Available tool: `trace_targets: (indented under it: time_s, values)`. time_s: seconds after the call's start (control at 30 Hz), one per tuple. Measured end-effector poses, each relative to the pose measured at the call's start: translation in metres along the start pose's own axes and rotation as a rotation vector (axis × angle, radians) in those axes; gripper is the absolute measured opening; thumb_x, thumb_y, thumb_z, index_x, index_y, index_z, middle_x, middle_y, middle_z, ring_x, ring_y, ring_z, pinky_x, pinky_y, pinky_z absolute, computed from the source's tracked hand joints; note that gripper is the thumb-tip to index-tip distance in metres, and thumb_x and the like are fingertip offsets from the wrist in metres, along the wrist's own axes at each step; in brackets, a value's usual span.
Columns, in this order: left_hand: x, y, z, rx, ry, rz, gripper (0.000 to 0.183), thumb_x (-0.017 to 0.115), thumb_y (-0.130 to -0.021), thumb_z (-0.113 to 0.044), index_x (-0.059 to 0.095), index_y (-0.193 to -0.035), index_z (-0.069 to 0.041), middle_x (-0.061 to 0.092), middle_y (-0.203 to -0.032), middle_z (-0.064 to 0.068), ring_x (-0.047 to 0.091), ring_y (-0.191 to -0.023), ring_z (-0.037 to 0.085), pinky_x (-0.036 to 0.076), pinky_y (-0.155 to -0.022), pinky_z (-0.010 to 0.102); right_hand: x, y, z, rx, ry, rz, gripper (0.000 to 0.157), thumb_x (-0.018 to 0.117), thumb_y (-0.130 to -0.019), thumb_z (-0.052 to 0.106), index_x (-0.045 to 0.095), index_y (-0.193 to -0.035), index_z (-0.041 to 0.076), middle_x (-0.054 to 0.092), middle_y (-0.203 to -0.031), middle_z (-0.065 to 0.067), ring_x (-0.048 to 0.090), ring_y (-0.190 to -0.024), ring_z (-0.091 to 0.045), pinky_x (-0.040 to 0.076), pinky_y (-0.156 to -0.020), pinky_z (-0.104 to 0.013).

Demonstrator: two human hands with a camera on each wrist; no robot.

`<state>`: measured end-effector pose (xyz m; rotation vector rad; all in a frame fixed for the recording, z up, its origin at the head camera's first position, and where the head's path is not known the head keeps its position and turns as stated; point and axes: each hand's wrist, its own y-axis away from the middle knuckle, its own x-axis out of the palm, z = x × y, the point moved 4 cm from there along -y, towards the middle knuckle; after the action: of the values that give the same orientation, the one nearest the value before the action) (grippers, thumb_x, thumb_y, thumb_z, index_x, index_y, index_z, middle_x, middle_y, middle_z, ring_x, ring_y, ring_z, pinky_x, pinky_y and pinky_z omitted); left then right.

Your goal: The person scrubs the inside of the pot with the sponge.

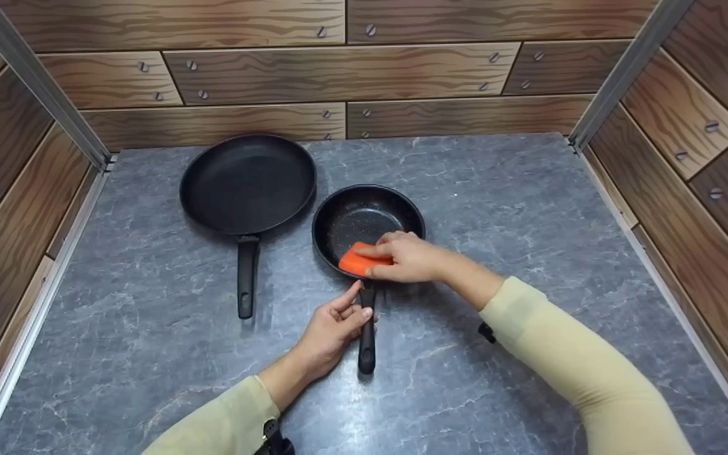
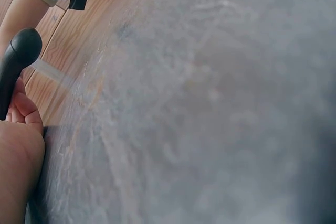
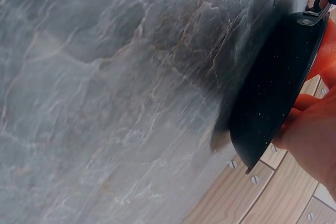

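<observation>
A small black frying pan (image 1: 367,218) with a speckled inside sits at the middle of the table. My left hand (image 1: 332,332) grips its handle (image 1: 368,354) close to the rim. In the left wrist view the handle (image 2: 23,51) crosses the fingers of that hand (image 2: 23,145). Inside the pan, at the near side, my right hand (image 1: 408,258) holds an orange sponge (image 1: 359,260) against the surface. The right wrist view shows the pan's outer wall (image 3: 273,87) with my right hand (image 3: 315,129) over the rim and part of the sponge (image 3: 323,51).
A larger black frying pan (image 1: 250,183) lies to the left, its handle (image 1: 246,278) pointing toward me. Wood-patterned walls (image 1: 339,72) enclose the grey marbled table (image 1: 497,189) at the back and both sides, with metal posts (image 1: 617,69) at the corners.
</observation>
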<state>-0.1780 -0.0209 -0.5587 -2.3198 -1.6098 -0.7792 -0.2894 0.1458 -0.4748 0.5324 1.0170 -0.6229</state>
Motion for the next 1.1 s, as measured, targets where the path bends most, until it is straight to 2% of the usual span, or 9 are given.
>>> trace_targets:
  time_s: [0.37,0.6,0.83,1.1]
  values:
    - [0.000,-0.001,0.000,0.007,-0.015,-0.001,0.076,0.065,-0.103,0.000,0.021,-0.165,0.006,0.073,-0.100,0.005,0.072,-0.093,0.013,0.060,-0.086,0.026,0.005,-0.013,0.007,-0.017,-0.023,-0.008,0.059,0.060,-0.103,0.053,0.059,-0.153,0.022,0.065,-0.139,-0.018,0.059,-0.129,-0.033,0.041,-0.111,-0.059]
    - [-0.001,-0.001,-0.001,0.011,-0.016,0.008,0.075,0.063,-0.104,0.001,0.020,-0.165,0.006,0.073,-0.096,0.001,0.071,-0.089,0.011,0.059,-0.084,0.024,0.007,-0.020,0.007,-0.021,-0.024,-0.009,0.059,0.059,-0.104,0.055,0.056,-0.156,0.026,0.063,-0.143,-0.018,0.057,-0.131,-0.035,0.041,-0.112,-0.057]
    - [-0.001,-0.001,-0.002,-0.003,-0.031,0.003,0.075,0.064,-0.104,0.000,0.021,-0.166,0.004,0.073,-0.096,0.000,0.070,-0.087,0.010,0.057,-0.080,0.022,0.011,-0.027,0.009,-0.045,-0.040,-0.033,0.061,0.060,-0.104,0.053,0.054,-0.157,0.025,0.063,-0.144,-0.018,0.057,-0.130,-0.037,0.040,-0.112,-0.058]
    - [0.000,0.001,-0.001,0.000,-0.030,-0.001,0.073,0.064,-0.104,0.000,0.024,-0.165,0.003,0.074,-0.098,0.004,0.072,-0.088,0.011,0.058,-0.082,0.023,0.013,-0.035,0.010,-0.005,-0.057,-0.056,0.062,0.062,-0.103,0.056,0.054,-0.157,0.028,0.061,-0.145,-0.019,0.056,-0.131,-0.038,0.039,-0.114,-0.059]
